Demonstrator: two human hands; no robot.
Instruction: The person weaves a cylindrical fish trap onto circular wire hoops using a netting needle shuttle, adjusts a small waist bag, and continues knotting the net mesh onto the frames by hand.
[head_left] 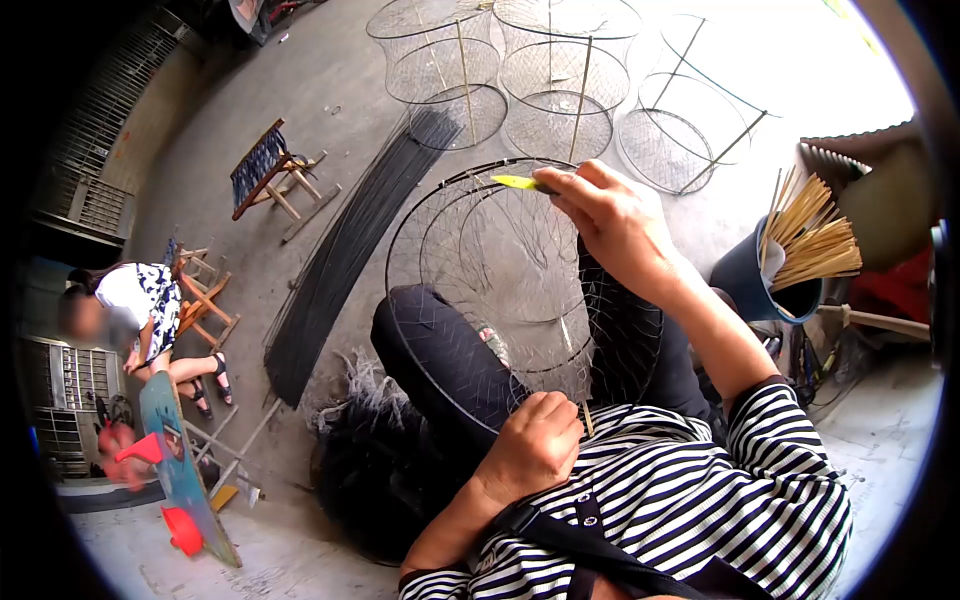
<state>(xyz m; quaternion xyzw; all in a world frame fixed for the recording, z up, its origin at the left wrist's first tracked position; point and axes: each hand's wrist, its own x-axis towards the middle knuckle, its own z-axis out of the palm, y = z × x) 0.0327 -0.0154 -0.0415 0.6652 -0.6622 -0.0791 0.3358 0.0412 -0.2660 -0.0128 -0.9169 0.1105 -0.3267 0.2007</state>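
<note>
A round net cage (505, 290) with dark wire hoops and thin mesh rests on my lap between my knees. My right hand (615, 225) is raised at its far hoop, fingers pinched on a pointed yellow-green netting needle (515, 182) with a dark wound part. The needle's tip points left along the hoop. My left hand (533, 447) is closed at the cage's near side, close to my striped shirt. Its fingers grip the mesh, and beside them the end of a thin bamboo stick (588, 420) shows. What lies inside the left fingers is hidden.
Several net cages (560, 85) stand ahead. A bundle of black rods (350, 250) lies to the left, near a folding stool (270, 175). A blue bucket (735, 272) holds bamboo sticks at right. A seated person (150, 310) is at far left by a board (185, 480).
</note>
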